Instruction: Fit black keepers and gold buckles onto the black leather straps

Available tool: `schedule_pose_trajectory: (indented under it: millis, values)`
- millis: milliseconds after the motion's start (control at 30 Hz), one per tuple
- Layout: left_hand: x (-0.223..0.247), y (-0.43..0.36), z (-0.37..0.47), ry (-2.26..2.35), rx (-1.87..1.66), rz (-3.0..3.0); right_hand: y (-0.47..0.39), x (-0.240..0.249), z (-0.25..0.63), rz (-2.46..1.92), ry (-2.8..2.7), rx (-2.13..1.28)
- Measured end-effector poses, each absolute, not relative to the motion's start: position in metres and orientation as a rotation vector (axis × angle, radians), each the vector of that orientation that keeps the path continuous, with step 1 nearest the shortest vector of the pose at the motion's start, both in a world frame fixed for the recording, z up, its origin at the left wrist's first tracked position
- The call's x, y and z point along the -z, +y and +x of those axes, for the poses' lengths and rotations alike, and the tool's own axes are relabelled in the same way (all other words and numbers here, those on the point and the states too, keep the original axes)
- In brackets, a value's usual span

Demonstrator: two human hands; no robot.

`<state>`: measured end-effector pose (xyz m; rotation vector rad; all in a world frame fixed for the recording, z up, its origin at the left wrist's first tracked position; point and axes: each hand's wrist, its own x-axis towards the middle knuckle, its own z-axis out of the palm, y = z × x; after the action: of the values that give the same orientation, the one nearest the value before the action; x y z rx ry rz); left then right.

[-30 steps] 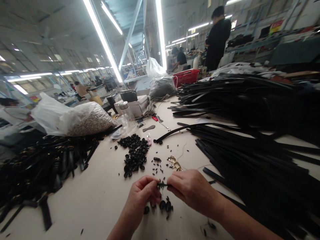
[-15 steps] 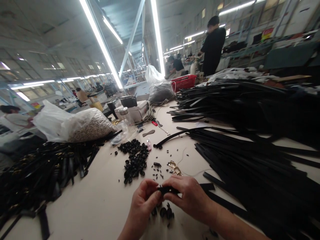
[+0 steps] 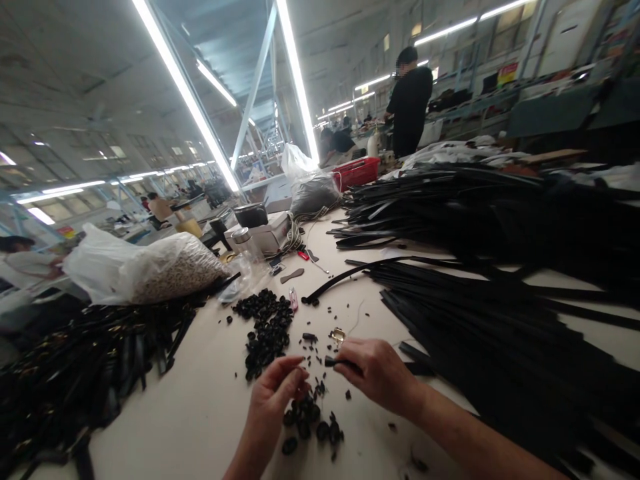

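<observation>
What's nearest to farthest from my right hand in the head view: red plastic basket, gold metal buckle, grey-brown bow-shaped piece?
1. Gold metal buckle: just ahead
2. Grey-brown bow-shaped piece: ahead, left
3. Red plastic basket: far back

Factory workshop, strap work by its look — long hall, tube lights [image 3: 186,95] along steel struts [image 3: 254,87]. Pale worktable [image 3: 190,413] in front: bundled black straps [image 3: 475,327] to the right, round black fittings [image 3: 265,327] heaped mid-table, bulging plastic sack [image 3: 175,270] to the left. Co-worker in black [image 3: 411,103] standing beyond, person in white [image 3: 25,272] at the left edge — workbenches [image 3: 547,110] farther back.
</observation>
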<state>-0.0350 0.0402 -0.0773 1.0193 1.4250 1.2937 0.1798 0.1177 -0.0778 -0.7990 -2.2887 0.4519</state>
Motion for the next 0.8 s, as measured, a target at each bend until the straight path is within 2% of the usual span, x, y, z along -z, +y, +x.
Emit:
schedule_pose_trajectory:
  millis: [200,367,600,800]
  values:
    - [0.06,0.084,-0.068,1.64,-1.072,1.407,0.131,0.073,0.189,-0.946,-2.174,-0.516]
    - [0.058,0.118,-0.06,1.795,-0.654,2.082,0.132,0.071,0.19,-1.028,-2.121,-0.527]
    - [0.071,0.135,-0.045,1.858,-0.501,2.225,0.138,0.075,0.192,-1.076,-2.079,-0.53]
    - [0.072,0.107,-0.031,1.803,-0.477,2.232,0.14,0.08,0.193,-1.084,-2.076,-0.553]
